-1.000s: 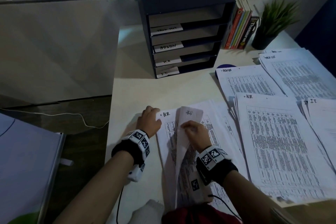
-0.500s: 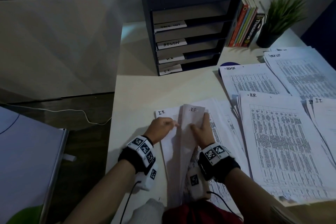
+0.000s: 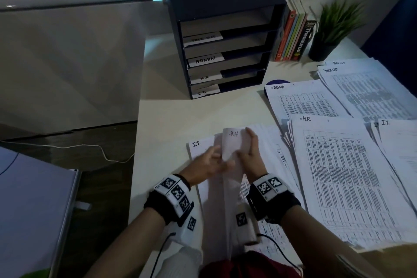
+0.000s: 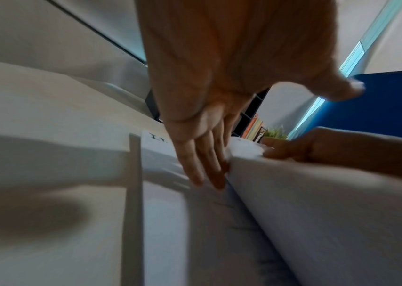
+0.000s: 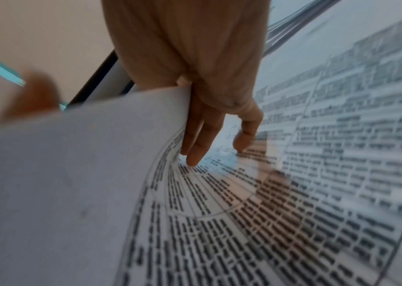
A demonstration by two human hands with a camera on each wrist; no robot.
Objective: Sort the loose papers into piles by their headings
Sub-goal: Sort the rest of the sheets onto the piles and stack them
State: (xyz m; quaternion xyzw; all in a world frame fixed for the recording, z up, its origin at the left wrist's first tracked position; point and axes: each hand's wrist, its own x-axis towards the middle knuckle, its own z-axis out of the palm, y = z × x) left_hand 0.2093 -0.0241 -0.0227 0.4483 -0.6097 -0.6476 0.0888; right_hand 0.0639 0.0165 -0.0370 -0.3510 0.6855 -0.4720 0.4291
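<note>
At six o'clock on the desk (image 3: 171, 115), nearest the person: unsorted stack (image 3: 268, 142), top sheet (image 3: 232, 144) raised on edge and curled over, its heading showing mirrored through the back, seemingly H.R. but too faint to be certain. Change since half a second ago: the sheet stands further turned toward three o'clock, and the page beneath, headed I.T. (image 3: 195, 144), is more fully bared at nine o'clock of the lifted leaf; a second ago an H.R. page lay uppermost there. Right hand (image 3: 249, 156): fingers curled round the sheet's right edge, thumb behind, clamped on it; the right wrist view shows printed rows bending under its fingertips (image 5: 195, 154). Left hand (image 3: 207, 165): blurred in the head view, but the left wrist view shows fingers (image 4: 202, 168) straight and together, laid against the fold where the sheet rises, thumb held apart. Sorted piles, two to four o'clock: ADMIN pile (image 3: 302, 101), task list pile (image 3: 370, 90), H.R. pile (image 3: 338, 176), I.T. pile (image 3: 399, 142). Tray rack (image 3: 225, 36) at twelve o'clock, labelled, not yet used. Judgement: one sheet is coming free for the H.R. pile just beside it at three o'clock; the bared I.T. page would follow. Much of the stack remains unsorted.
</note>
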